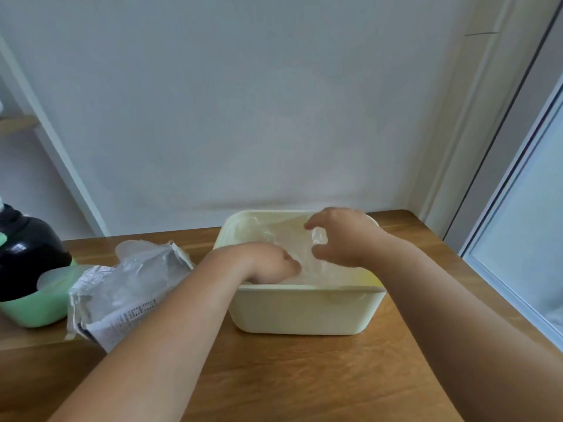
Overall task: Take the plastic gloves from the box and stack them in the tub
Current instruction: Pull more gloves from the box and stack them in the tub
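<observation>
Reaching into the cream tub (304, 312) near the tabletop's (304, 376) far edge, your left hand (268, 263) rests on the plastic gloves (289, 239); fingers hidden, grip can't tell. Your right hand (344, 236) pinches a fold of them. Torn box (128, 293) lies just left of the tub.

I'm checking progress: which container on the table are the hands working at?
The cream rectangular tub at centre: the left hand and right hand work at it. The crumpled glove box and green bowl sit further left.

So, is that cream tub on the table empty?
No, crumpled clear plastic gloves lie inside the tub, beneath the left hand and right hand.
</observation>
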